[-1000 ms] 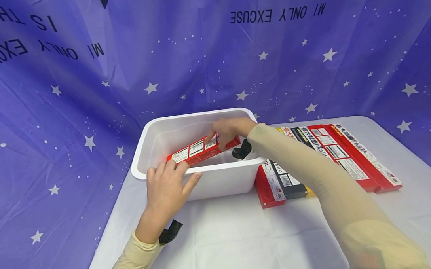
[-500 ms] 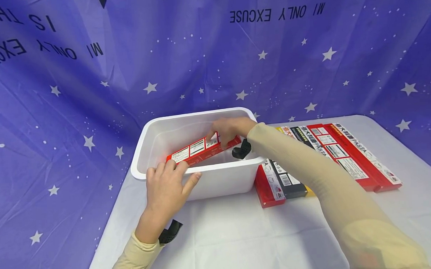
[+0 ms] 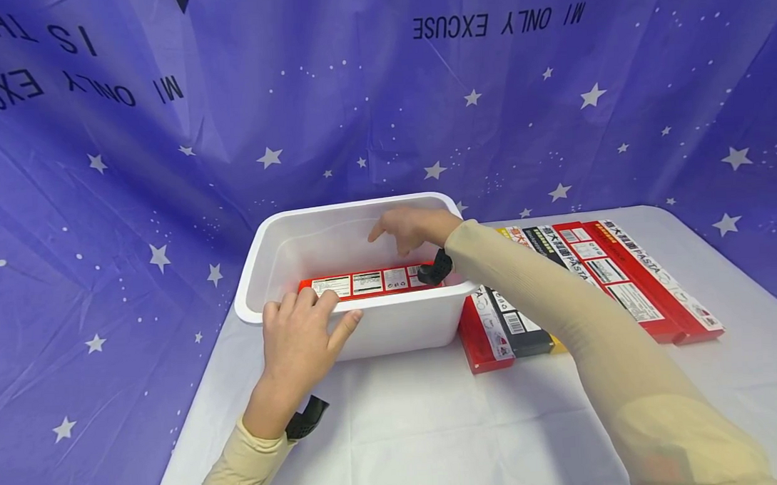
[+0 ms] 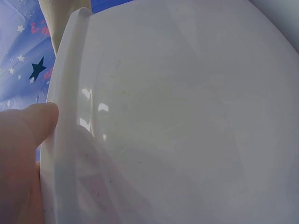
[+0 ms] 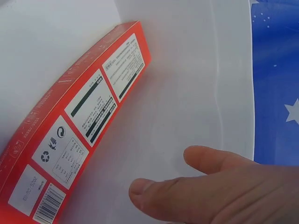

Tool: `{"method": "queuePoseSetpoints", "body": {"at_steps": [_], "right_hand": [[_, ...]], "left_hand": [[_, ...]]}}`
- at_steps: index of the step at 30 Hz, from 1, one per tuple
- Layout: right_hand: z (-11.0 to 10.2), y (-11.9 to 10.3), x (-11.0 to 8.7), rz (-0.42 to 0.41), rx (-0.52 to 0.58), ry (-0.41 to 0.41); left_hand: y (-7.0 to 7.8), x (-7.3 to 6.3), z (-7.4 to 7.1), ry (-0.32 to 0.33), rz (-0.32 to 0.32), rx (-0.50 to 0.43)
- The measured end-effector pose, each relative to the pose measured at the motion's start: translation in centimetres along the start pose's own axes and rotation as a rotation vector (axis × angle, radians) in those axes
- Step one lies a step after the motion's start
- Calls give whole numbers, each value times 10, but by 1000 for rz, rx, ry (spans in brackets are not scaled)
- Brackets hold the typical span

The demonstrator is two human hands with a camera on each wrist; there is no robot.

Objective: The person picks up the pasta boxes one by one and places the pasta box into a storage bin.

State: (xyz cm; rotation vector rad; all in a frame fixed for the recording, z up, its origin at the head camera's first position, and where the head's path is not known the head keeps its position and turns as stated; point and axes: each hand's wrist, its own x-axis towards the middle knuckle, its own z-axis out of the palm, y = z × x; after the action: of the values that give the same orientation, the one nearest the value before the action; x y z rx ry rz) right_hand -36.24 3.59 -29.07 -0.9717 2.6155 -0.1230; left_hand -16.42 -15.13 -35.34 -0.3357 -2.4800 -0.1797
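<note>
Red box (image 3: 367, 282), six o'clock within tub (image 3: 398, 331); right grip (image 3: 410, 229) half-spread, empty; left grip (image 3: 302, 338), hooked over rim (image 3: 361, 203), should brace firmly.

Red box (image 3: 367, 282) with black-printed white labels (image 3: 331, 286) below the right fingers (image 3: 381, 225); white tub (image 3: 398, 331) under the left fingers (image 3: 307, 298); purple cloth (image 3: 332, 94) with white stars (image 3: 434, 170) beyond both.

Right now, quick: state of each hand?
Left hand: gripping the white rectangular plastic bin's rim.
Right hand: open, empty, near the long red cardboard box.
</note>
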Motion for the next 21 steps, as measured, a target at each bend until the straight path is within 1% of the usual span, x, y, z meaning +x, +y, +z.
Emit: {"method": "queuePoseSetpoints", "body": {"at_steps": [10,13,17,19,21], "right_hand": [[-4,1,-2,-15,-27,17],[-6,2,-4,-20,-42,40],[-12,5,-15,1,-52,82],[-18,10,-23,14,-45,104],[-26,15,-33,7,-42,128]], "left_hand": [[1,2,0,6,4,0],[0,2,1,17,10,3],[0,0,2,30,17,3],[-1,0,2,33,16,0],[-2,-1,1,36,12,-3]]}}
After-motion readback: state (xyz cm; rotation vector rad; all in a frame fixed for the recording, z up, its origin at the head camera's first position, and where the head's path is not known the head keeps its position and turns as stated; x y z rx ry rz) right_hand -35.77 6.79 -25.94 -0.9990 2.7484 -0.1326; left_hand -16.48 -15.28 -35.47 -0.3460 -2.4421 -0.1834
